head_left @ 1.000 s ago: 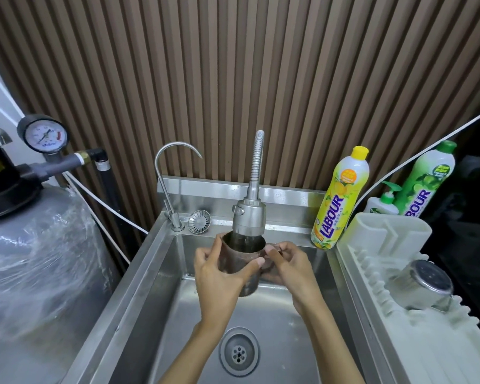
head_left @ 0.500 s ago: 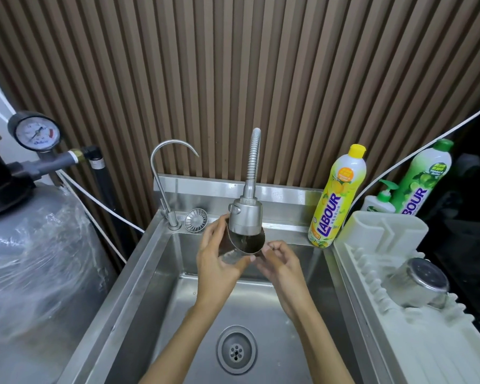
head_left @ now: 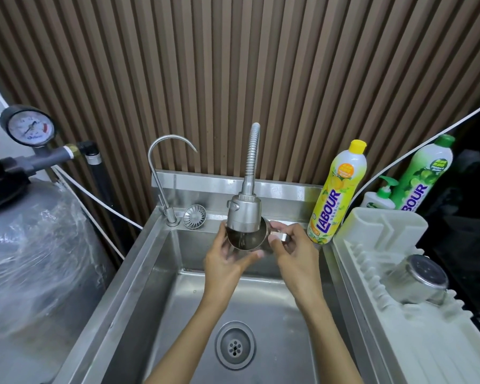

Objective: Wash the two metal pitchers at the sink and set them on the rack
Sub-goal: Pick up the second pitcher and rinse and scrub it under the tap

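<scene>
You hold one pitcher [head_left: 245, 241] under the faucet head [head_left: 244, 214], tipped toward you: your left hand [head_left: 227, 261] cups its side and bottom, your right hand [head_left: 297, 253] pinches its handle. The other pitcher [head_left: 417, 281] lies on the rack [head_left: 399, 328].

The word "LABOUR" is printed in large blue letters, running up the side, on the label of the yellow bottle [head_left: 336, 194] with the yellow cap, which stands at the right back corner of the sink. The same brand is carried by the green bottle [head_left: 423, 176] further right, though only "BOUR" can be seen, the first letters being hidden behind the white pump bottle [head_left: 378, 199]. Smaller print in an orange badge on the yellow bottle and in a green badge on the green one cannot be read. Numerals on the dial of the pressure gauge [head_left: 29, 128] at the left are too small to be made out.
</scene>
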`<state>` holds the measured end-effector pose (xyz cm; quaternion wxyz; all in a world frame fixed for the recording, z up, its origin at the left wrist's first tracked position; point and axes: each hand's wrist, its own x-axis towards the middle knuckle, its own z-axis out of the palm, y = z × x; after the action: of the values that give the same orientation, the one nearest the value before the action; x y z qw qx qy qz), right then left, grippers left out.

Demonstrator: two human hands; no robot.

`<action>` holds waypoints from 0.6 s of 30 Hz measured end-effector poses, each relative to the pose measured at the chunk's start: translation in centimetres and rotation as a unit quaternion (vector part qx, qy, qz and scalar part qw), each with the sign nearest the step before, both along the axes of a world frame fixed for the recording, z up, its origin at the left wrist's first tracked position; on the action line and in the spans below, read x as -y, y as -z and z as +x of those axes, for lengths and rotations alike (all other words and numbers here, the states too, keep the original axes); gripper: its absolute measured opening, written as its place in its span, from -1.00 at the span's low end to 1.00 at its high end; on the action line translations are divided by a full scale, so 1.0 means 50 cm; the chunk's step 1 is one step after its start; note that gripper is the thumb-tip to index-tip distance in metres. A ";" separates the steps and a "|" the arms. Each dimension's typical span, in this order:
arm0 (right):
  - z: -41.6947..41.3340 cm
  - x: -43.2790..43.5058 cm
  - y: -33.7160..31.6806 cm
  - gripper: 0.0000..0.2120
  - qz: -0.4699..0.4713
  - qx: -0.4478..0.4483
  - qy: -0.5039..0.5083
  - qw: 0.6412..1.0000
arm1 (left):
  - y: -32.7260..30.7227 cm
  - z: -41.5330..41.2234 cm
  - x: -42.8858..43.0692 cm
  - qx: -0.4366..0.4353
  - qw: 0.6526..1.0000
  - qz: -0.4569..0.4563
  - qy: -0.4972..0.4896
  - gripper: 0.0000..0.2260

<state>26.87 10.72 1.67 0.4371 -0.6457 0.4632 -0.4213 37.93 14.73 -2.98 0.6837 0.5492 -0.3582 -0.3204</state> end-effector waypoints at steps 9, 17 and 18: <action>0.029 0.007 0.090 -0.89 0.210 0.273 -0.106 0.933 | -0.028 0.021 -0.023 0.257 0.958 0.029 -0.122 -0.29; -0.001 0.006 0.011 -0.76 0.047 -0.159 0.018 0.986 | -0.003 -0.004 -0.034 0.199 0.963 0.138 -0.122 -0.38; -0.003 0.000 -0.004 -0.75 0.006 -0.221 0.033 0.975 | 0.007 -0.004 -0.031 0.189 0.966 0.138 -0.112 -0.46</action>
<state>26.74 10.70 1.85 0.3139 -0.7041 0.5723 -0.2797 37.71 16.26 -3.30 0.5529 0.7250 -0.3697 -0.1788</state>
